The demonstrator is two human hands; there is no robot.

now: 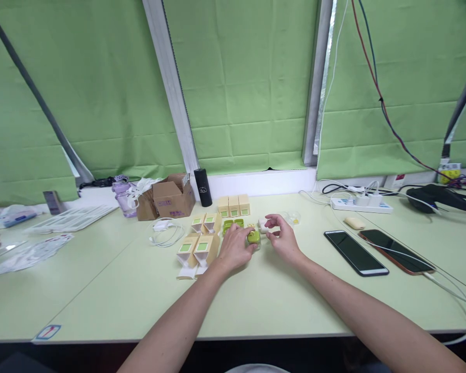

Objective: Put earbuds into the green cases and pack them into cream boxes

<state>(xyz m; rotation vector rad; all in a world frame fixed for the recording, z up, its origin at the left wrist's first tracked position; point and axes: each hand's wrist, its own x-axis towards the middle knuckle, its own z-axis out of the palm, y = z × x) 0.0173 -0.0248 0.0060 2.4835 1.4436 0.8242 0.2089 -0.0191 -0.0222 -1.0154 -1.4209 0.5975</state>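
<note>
My left hand (236,246) has its thumb and fingers around a small, rounded green piece (253,237), which seems to sit in a clear holder on the table. Just to the right, my right hand (282,238) is held with curved fingers, a gap showing between thumb and forefinger. A small white piece (262,226) lies by its fingertips; I see no object clearly gripped there. Behind my left hand are green square pieces (233,224), partly covered. To the left stand several open cream boxes (205,248) with green labels, and closed cream boxes (233,206) stand behind.
Clear plastic pieces (294,217) lie beyond my right hand. Two phones (356,253) and a cream case (354,223) rest on the right, near a power strip (361,204) with cables. At the back left are a cardboard box (174,197), a black cylinder (203,187) and a purple bottle (124,197).
</note>
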